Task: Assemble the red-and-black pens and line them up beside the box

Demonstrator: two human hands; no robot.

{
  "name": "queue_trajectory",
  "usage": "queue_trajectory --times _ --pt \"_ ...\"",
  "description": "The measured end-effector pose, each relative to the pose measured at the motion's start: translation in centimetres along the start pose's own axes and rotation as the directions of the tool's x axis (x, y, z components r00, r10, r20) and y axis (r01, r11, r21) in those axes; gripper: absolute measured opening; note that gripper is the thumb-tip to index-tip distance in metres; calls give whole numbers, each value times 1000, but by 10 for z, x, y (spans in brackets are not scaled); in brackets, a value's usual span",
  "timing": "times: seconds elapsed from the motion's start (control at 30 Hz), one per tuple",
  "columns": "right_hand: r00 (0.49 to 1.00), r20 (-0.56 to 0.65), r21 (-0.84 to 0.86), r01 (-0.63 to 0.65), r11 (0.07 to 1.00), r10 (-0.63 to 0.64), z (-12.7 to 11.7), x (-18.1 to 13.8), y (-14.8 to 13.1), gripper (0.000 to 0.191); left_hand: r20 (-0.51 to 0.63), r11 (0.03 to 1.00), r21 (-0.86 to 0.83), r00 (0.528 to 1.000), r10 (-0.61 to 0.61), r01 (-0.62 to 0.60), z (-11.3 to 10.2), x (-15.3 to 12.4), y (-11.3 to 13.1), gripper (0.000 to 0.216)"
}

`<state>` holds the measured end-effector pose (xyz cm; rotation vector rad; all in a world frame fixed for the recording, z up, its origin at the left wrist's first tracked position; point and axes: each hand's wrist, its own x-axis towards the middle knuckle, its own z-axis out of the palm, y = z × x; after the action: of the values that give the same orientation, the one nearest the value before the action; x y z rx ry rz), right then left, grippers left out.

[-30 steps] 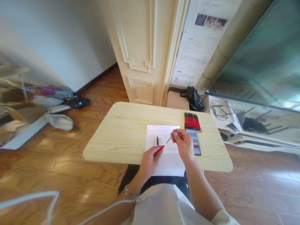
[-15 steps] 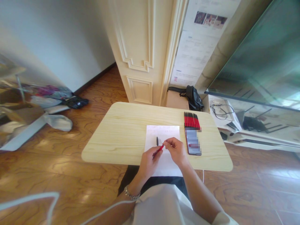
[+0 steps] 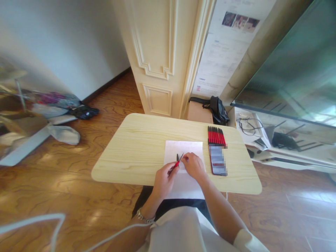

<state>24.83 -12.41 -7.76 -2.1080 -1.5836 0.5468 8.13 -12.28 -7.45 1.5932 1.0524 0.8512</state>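
Over a sheet of white paper [image 3: 183, 185], my left hand [image 3: 163, 180] grips a red pen [image 3: 176, 164] by its barrel. A thin dark piece, like a refill, sticks out of the pen's far end toward the upper right. My right hand [image 3: 194, 165] is at that end, its thumb and fingers pinched together; whatever they hold is too small to make out. A small black pen part [image 3: 177, 157] lies on the paper just beyond the red pen, partly hidden by my left hand.
On the right of the pale wooden table [image 3: 126, 150], several red and black pens [image 3: 216, 135] lie in a row above a phone [image 3: 217, 160]. A black bag [image 3: 218, 109] sits beyond the table's back edge. A white cable [image 3: 118, 236] crosses my left forearm.
The thin dark piece now shows out of the red pen's end, where red met my right fingertips before. My right fingers have shifted slightly off the barrel. The view has moved a little.
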Motion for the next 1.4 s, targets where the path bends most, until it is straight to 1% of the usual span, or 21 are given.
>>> queue_trajectory --times 0.07,0.13,0.2,0.27,0.33,0.4,0.47,0.53,0.6,0.67,0.73,0.8,0.97,1.23,1.4 --pt "999 1 -128 -46 991 46 7 1 -4 19 -4 1000 -1 1000 -2 2 -1 0 -1 29" --pt "997 -4 -210 -72 975 73 12 1 -9 20 -8 1000 -4 1000 -4 4 -3 0 -1 28" --pt "997 -5 -243 -71 967 72 13 1 -10 20 -14 1000 -5 1000 -2 2 -3 0 -1 28" --pt "997 -8 -200 -73 977 73 10 1 -9 19 -18 1000 -2 1000 1 -1 -3 -1 -1 28" --pt "997 -9 -36 -77 996 77 4 1 -5 17 -19 1000 3 1000 4 -4 -3 -2 0 28" --pt "998 -9 224 -56 973 59 -4 1 -1 18 -13 1000 9 1000 7 -7 -2 -2 1 28" --pt "999 -28 462 -14 887 30 -13 1 1 23 -3 1000 16 1000 9 -9 0 -3 2 28" --pt "998 -50 628 5 778 35 -23 0 1 24 4 1000 28 1000 12 -12 2 -3 3 28" --pt "995 -63 742 -3 670 74 -31 -2 -3 23 9 999 40 1000 21 -22 4 -3 5 28" --pt "991 -73 821 -4 571 112 -38 -5 -7 24 16 998 47 999 36 -37 7 -4 6 27" --pt "988 -89 864 13 503 128 -44 -8 -11 24 21 997 55 999 50 -51 9 -4 8 27" --pt "986 -101 887 29 461 130 -47 -11 -14 24 22 996 66 998 58 -60 10 -5 10 27" --pt "983 -115 895 41 444 141 -49 -12 -17 25 40 995 77 997 61 -64 10 -7 12 27" --pt "984 -124 886 54 460 124 -47 -11 -17 24 58 995 80 997 49 -53 10 -7 11 27" --pt "986 -113 876 42 480 121 -47 -12 -19 24 46 995 83 998 51 -55 9 -7 10 27"
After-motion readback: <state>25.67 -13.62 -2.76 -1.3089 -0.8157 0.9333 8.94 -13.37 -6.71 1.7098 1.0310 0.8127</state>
